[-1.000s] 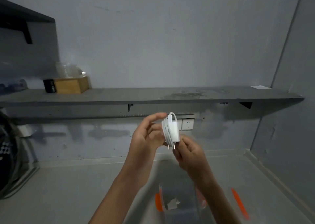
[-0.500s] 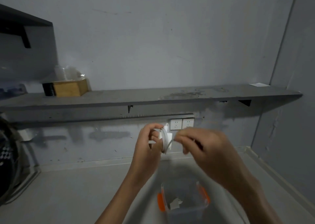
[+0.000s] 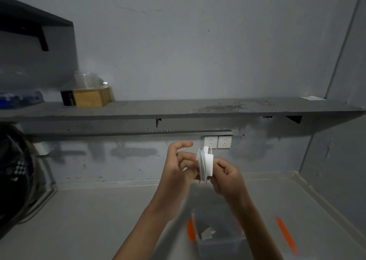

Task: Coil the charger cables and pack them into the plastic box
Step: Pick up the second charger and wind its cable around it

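Observation:
A white charger (image 3: 206, 165) with its white cable wound around it is held up between both hands, above the counter. My left hand (image 3: 178, 166) grips its left side, index finger lifted. My right hand (image 3: 226, 175) pinches its right and lower side, near the plug pins. Below the hands stands a clear plastic box (image 3: 214, 244) with orange clips, open at the top. A small white item (image 3: 207, 233) lies inside the box; I cannot tell what it is.
The box stands on a grey counter (image 3: 99, 216). An orange-edged lid (image 3: 286, 235) lies to its right. A grey shelf (image 3: 178, 109) carries a wooden box (image 3: 89, 97). Two wall sockets (image 3: 217, 142) sit behind the hands. A dark round object (image 3: 13, 172) is at left.
My right hand swung from over the top of the charger back down to its lower right side. The cable coil looks tighter around the charger.

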Motion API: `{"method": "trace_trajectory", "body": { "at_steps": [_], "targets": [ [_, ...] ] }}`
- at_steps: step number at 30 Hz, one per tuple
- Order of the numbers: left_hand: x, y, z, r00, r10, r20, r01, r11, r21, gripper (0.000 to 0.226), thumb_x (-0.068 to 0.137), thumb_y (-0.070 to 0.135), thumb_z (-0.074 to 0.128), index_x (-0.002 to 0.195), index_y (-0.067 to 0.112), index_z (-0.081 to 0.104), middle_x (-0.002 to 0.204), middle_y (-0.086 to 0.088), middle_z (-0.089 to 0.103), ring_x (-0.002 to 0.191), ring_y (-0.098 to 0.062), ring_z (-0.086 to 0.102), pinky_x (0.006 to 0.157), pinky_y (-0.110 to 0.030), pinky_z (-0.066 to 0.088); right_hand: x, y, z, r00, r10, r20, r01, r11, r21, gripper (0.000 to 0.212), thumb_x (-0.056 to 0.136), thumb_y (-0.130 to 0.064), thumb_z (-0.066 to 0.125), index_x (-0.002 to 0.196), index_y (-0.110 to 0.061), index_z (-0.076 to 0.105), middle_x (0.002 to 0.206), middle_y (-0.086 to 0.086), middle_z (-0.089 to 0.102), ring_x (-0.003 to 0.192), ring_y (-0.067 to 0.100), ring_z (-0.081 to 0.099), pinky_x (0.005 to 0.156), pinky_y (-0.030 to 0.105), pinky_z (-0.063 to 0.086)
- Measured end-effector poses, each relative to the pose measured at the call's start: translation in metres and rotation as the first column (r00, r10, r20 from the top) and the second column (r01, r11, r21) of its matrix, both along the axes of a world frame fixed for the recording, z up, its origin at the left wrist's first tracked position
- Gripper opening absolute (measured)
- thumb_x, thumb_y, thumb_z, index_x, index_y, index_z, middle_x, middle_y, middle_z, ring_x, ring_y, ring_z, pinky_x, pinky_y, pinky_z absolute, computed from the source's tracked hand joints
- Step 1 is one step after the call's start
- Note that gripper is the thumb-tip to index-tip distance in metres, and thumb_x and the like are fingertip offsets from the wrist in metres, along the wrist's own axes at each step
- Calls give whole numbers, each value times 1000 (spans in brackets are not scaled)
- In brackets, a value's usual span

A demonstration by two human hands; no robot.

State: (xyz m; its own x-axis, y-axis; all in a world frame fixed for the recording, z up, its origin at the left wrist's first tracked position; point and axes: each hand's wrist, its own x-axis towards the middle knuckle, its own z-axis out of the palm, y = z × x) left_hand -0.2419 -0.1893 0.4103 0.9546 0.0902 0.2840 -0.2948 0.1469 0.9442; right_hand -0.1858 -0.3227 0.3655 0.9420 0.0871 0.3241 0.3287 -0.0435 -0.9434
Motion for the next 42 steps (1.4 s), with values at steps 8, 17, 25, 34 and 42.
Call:
{"method": "trace_trajectory", "body": {
  "at_steps": [8,17,25,34,42],
  "targets": [
    [34,15,-16,945,323,59,-327,939,107,46,89,-10,44,109,26,64,87,-9,54,82,-20,56,72,-35,58,-73,6,-4,991,77,110,-25,911,-412,14,95,-28,54,98,-33,66,63,-6,69,51,4,58,56,14,43],
    [-9,-1,-28,954,51,294,-199,843,500,27,88,21,46,109,33,60,100,20,56,96,-4,57,78,-14,48,-16,-50,73,590,310,746,412,679,-608,24,92,-42,54,85,-31,75,83,-16,75,72,8,67,61,32,53],
    [-15,4,-3,960,-122,254,29,940,340,63,87,-19,50,128,28,55,94,2,64,90,-11,61,75,-21,52,7,-33,35,916,161,369,-141,987,-81,9,86,-12,65,83,-16,73,56,-13,63,45,0,48,46,15,38],
    [7,-8,-23,986,73,149,-67,997,-46,43,91,-5,53,123,21,65,120,2,70,113,-15,64,91,-30,52,-29,5,4,974,110,199,-119,992,33,37,96,5,45,117,-16,68,92,-9,72,80,8,65,61,22,53],
    [11,1,-46,994,-66,91,88,964,-252,35,93,10,51,125,13,64,130,-7,63,122,-23,60,99,-34,51,-35,13,-10,976,-122,182,124,992,-1,51,85,9,59,120,-27,66,107,-7,73,103,9,67,86,18,52]
  ]
}}
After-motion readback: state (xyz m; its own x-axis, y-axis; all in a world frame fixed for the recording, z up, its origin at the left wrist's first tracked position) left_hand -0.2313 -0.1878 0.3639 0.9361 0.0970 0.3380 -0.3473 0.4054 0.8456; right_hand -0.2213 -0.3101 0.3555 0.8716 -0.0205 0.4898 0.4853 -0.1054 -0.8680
